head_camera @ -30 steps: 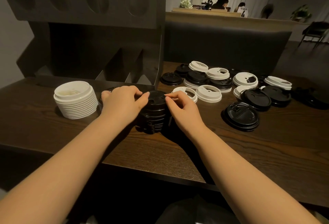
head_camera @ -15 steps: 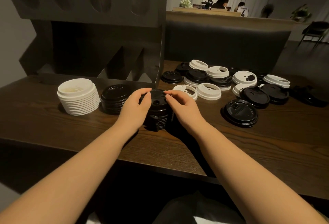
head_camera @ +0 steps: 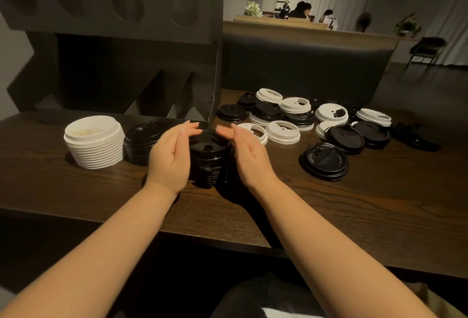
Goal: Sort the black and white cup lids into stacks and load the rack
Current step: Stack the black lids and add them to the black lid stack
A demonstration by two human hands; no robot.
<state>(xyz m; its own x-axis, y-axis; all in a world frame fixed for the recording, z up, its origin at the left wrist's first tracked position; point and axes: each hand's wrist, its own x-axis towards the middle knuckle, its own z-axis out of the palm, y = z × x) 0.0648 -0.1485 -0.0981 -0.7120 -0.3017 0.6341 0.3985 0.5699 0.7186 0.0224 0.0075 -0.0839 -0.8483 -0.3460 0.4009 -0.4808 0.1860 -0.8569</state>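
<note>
Black plastic cup lids, nested in a short stack [head_camera: 210,159], stand on the dark wooden table [head_camera: 329,211] near its front edge, just in front of the rack's right corner.

Head view: left hand [head_camera: 171,157] and right hand [head_camera: 249,157] flank this stack, palms facing in, fingers straight and together, fingertips arching over the top lid; neither curls round it. Whether the palms touch the sides cannot be told.

Left of it: a second black lid stack [head_camera: 141,140], then a white ribbed lid stack [head_camera: 95,142]. Right, farther back: loose mixed black and white lids [head_camera: 304,120], unsorted. Dark compartmented rack [head_camera: 152,85] behind, slots look empty.

Risk (judgement): flat palms give little hold; uneven pressure when lifting could shear the nested lids apart or tip the stack into its neighbour.
</note>
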